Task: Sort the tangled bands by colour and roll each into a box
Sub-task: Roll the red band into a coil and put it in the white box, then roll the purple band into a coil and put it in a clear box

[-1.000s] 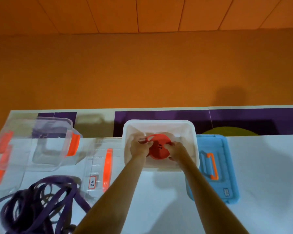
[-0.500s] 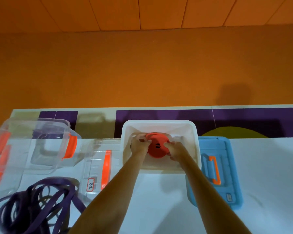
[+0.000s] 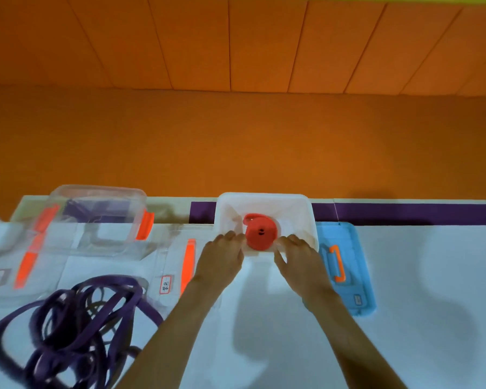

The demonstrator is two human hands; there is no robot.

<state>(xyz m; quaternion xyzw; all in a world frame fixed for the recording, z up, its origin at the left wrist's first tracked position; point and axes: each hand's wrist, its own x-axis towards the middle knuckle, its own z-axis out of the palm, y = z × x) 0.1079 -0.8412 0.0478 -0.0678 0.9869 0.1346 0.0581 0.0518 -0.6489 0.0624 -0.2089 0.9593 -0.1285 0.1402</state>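
A rolled red band (image 3: 261,233) lies inside the white box (image 3: 309,220) at the back of the table, with a loose end looping up at its top left. My left hand (image 3: 222,255) and my right hand (image 3: 299,255) hover at the box's near rim, one on each side of the roll. Their fingers are relaxed and hold nothing. A tangle of purple bands (image 3: 73,329) lies on the table at the front left.
A clear box with orange latches (image 3: 96,220) stands at the back left, with purple showing through it. Clear lids with orange handles (image 3: 190,262) lie left of the white box. A blue lid (image 3: 345,265) lies to its right. An orange wall rises behind the table.
Both hands have let go of the red roll and drawn back from inside the white box to its near rim. The roll stays in the box.
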